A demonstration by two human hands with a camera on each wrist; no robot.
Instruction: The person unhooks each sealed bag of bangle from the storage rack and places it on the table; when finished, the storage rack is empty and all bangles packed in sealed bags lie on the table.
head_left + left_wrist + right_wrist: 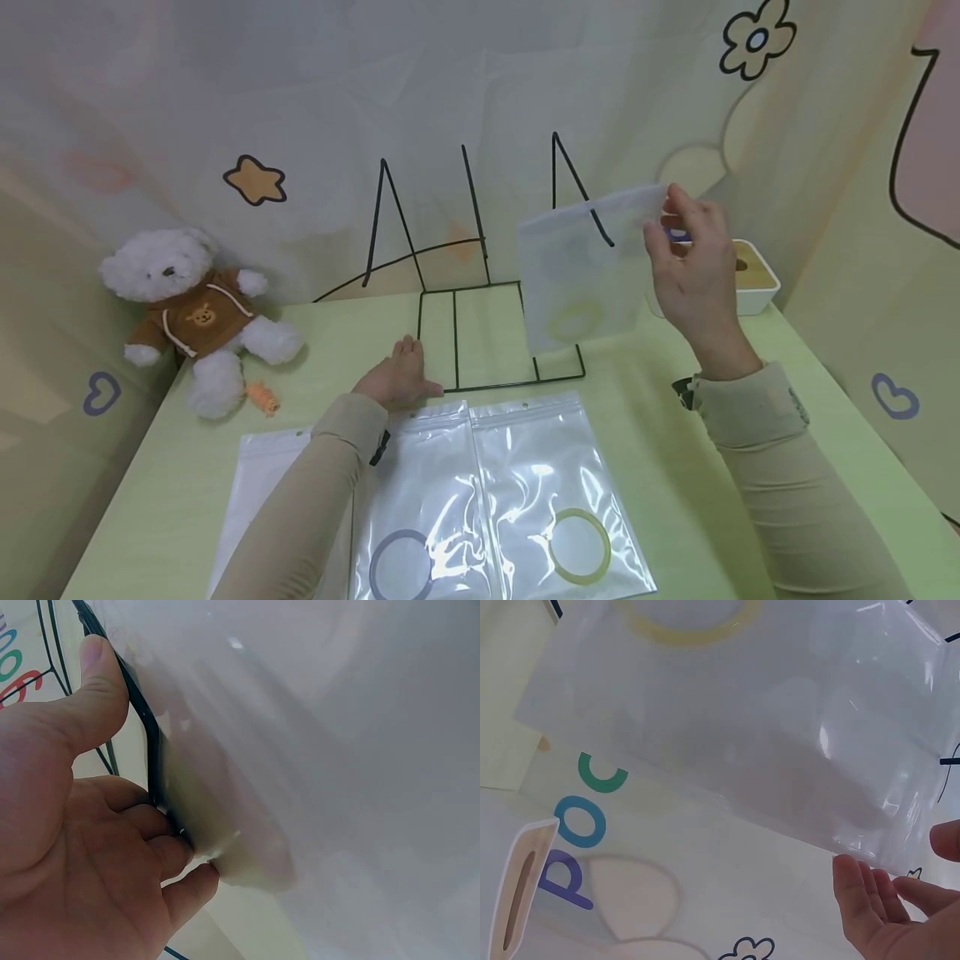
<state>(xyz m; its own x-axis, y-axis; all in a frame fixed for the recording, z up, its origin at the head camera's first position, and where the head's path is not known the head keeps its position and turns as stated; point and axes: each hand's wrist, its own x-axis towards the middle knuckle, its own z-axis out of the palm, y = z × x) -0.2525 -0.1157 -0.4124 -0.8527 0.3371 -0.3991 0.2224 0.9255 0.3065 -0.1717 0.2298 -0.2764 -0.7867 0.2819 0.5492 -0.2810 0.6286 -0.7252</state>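
A clear zip bag [562,258] with a yellow ring [576,320] inside hangs at the right prong of a black wire rack [498,387]. The prong's tip sticks out in front of the bag. My right hand [696,267] holds the bag's upper right corner between thumb and fingers; the same bag [727,727] fills the upper right wrist view. At the rack's front left corner my left hand [397,375] touches the base, thumb along the front wire. Up close in the left wrist view, this hand [97,817] lies against a dark wire with fingers loosely bent.
Before the rack lie flat bags, one with a yellow ring [581,546], another with a grey ring [401,567], the left bag [258,475] partly under my sleeve. A teddy bear [198,317] and orange trinket [262,398] are left; a white box [757,279] stands right.
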